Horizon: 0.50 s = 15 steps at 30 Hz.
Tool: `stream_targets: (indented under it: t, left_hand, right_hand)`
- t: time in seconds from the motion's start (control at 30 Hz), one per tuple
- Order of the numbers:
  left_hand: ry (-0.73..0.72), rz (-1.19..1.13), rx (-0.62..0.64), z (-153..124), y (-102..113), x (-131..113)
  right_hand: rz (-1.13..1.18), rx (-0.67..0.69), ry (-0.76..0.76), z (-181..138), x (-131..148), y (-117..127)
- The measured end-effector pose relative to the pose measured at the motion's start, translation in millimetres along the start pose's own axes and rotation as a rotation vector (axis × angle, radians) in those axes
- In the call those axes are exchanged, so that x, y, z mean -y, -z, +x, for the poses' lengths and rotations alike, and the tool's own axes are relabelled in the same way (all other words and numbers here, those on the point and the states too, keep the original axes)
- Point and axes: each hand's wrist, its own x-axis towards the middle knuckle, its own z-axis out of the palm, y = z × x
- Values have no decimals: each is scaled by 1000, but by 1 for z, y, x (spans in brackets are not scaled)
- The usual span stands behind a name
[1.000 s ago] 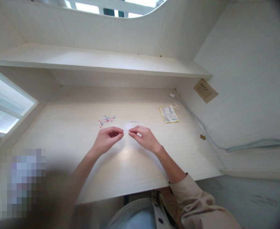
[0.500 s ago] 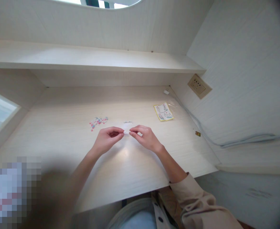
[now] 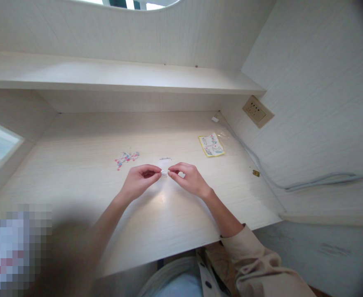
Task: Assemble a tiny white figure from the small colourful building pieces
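Note:
Above the middle of the desk my left hand (image 3: pixel 140 178) and my right hand (image 3: pixel 188 177) face each other, fingertips a small gap apart. Both are closed in a pinch of thumb and forefinger. A tiny whitish piece (image 3: pixel 164 173) shows between the fingertips, too small to name. Just beyond them lies a thin dark strip or row of tiny bits (image 3: pixel 165 158), on what looks like a pale sheet. Left of my hands, small pink, blue and white pieces (image 3: pixel 127 158) lie in a loose pile.
A printed card with a yellow border (image 3: pixel 211 145) lies at the right, beside clear plastic. A white plug (image 3: pixel 215 119) and a grey cable (image 3: pixel 254 156) run along the right wall. A small brass-coloured piece (image 3: pixel 256 173) lies near it. Above are a shelf (image 3: pixel 122 78) and a socket (image 3: pixel 258 111).
The view has shifted very slightly. My hands keep the same pinch at nearly the same place, and the things on the desk have not moved.

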Motion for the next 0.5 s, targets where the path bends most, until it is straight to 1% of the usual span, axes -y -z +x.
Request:
stream_targets:
  t: [0.3, 0.5]
  left_hand:
    - [-29, -1, -1, 0, -1, 0]
    - [-16, 12, 4, 1, 0, 1]
  right_hand:
    - [7, 1, 2, 0, 1, -1]
    - [8, 6, 10, 0, 1, -1]
